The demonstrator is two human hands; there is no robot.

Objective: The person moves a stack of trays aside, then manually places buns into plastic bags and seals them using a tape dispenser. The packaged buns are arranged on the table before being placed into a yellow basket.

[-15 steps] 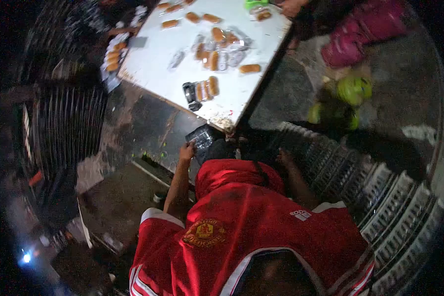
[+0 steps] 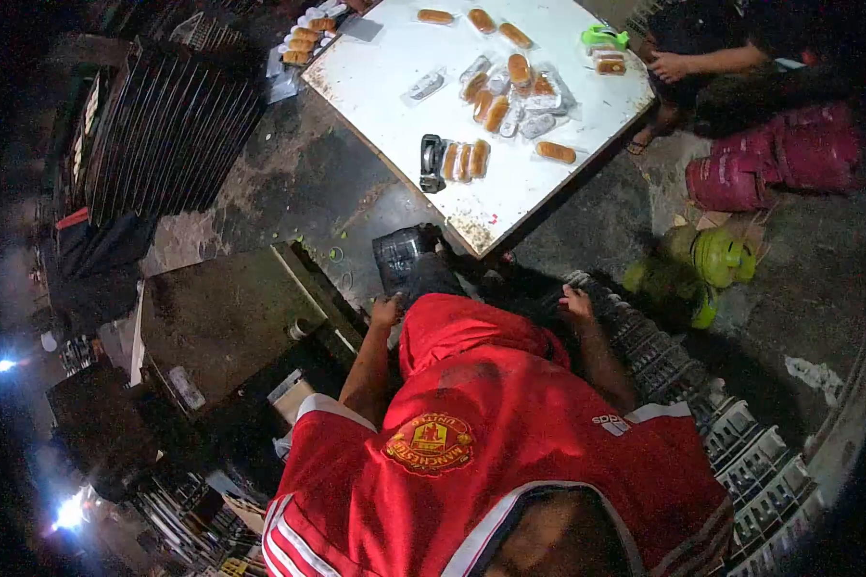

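One white surface (image 2: 394, 72) dominates the scene, set at a slant on the dark concrete floor (image 2: 298, 183), and everything else can be placed from it. Off its left corner leans a big stack of dark metal racks (image 2: 168, 144). Below its near corner, running away to the right, lies a row of black and white crates (image 2: 731, 452). Beyond its right edge sit pink sacks (image 2: 779, 159), and nearer the crates a green gas cylinder (image 2: 707, 264). At the far right edge of the surface another person's hand (image 2: 671, 65) rests by a wrapped bun, next to a green tape dispenser (image 2: 603, 37). On the surface lies a pile of wrapped buns (image 2: 515, 91) at the middle, with a black plastic tray (image 2: 431, 162) holding three buns closer to the near corner. Just under that near corner a dark, glossy plastic tray pack (image 2: 399, 255) sits on the floor. The person in the red jersey (image 2: 491, 433) has the left hand (image 2: 387, 311) just below this pack, fingers curled; whether it touches the pack I cannot tell. The right hand (image 2: 575, 303) lies on the nearest crate, fingers loosely spread, pinching nothing.
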